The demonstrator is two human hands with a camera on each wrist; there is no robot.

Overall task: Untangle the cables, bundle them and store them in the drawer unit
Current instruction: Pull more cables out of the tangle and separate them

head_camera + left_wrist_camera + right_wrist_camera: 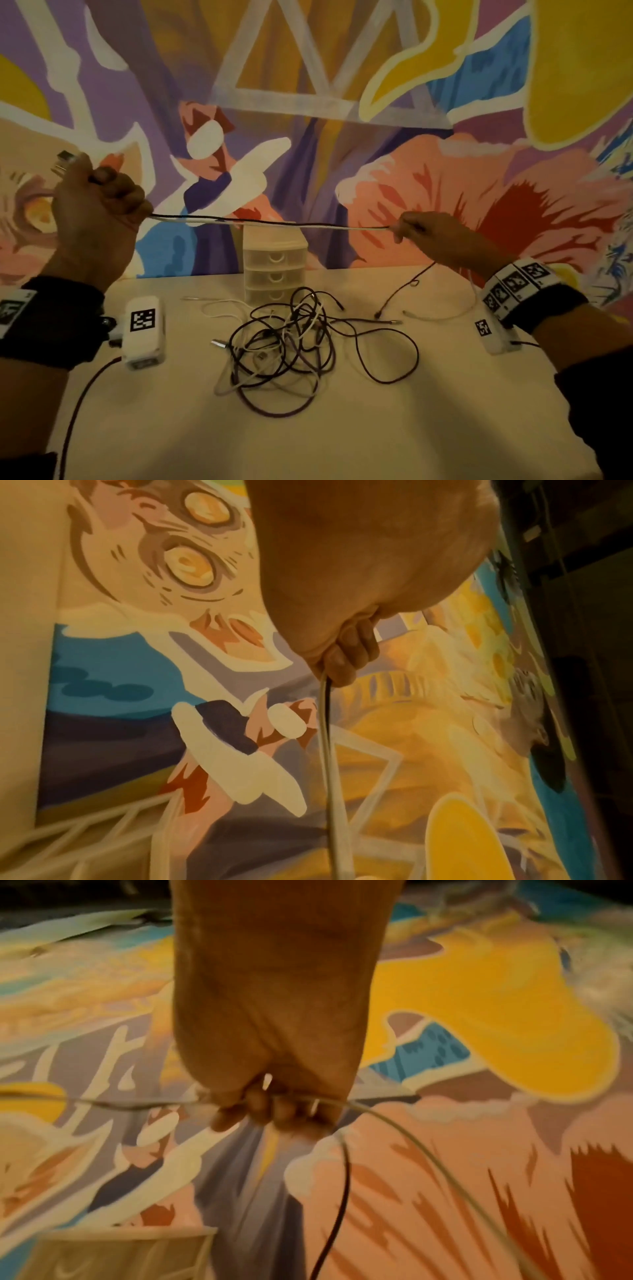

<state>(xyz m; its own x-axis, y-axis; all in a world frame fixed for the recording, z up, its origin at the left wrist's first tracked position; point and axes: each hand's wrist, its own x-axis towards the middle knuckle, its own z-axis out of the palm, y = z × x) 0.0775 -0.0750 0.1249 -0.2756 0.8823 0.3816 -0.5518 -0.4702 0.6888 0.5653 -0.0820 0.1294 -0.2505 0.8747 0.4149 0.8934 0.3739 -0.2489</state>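
Note:
A white cable and a black cable run together, stretched taut in the air between my hands. My left hand is raised at the left and grips one end of the pair, with USB plugs sticking out above the fist. My right hand pinches the pair further right; their loose ends hang down to the table. The left wrist view shows curled fingers round the cables. A tangled heap of dark and white cables lies mid-table. The small translucent drawer unit stands behind it, drawers closed.
A white box with a black square marker lies at the left of the table with a dark lead trailing toward me. A smaller marked white box sits at the right. A painted mural wall rises just behind the table.

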